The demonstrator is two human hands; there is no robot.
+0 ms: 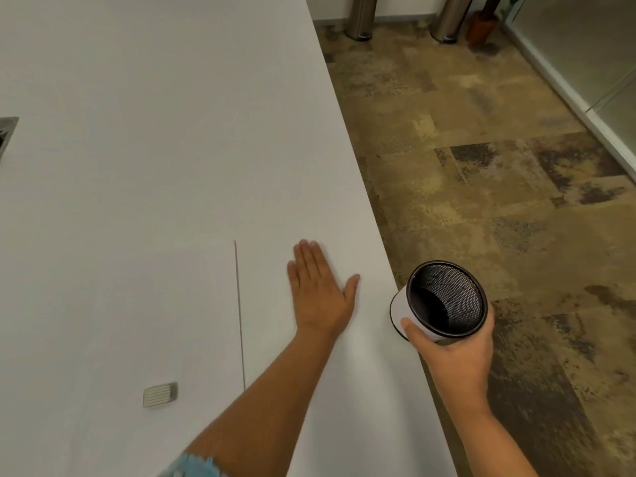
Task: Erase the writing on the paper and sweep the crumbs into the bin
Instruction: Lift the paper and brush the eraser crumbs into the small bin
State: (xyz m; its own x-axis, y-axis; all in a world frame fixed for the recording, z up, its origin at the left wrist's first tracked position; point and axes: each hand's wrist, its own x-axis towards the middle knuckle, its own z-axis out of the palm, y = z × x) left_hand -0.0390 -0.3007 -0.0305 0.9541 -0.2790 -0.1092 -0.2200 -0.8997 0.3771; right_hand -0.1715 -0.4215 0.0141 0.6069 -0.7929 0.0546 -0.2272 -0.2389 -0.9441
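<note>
- On the white table (155, 149), near its right edge, the left hand (318, 290) lies flat, palm down, fingers straight and close together, thumb spread out to the right; it grips nothing.
- Just past that table edge, over the floor, the right hand (454, 349) is closed around a small cylindrical bin (442, 301) with a white outer wall, a dark rim and a black mesh lining.
- That bin is tilted, its open mouth facing up and toward the camera, its side close beside the table edge; whether it touches the edge cannot be told.
- Left of the flat hand lies a white sheet of paper (155, 321), nearly the same colour as the table, its right edge showing as a thin dark line. No writing can be made out on it.
- Resting on the near part of the sheet is a small pale rectangular eraser (160, 394) with a ribbed top.
- Crumbs are too small to see.
- A frayed light-blue sleeve (192, 468) shows at the bottom of the left forearm.
- Beyond the table lies a mottled brown and tan carpet floor (499, 166).
</note>
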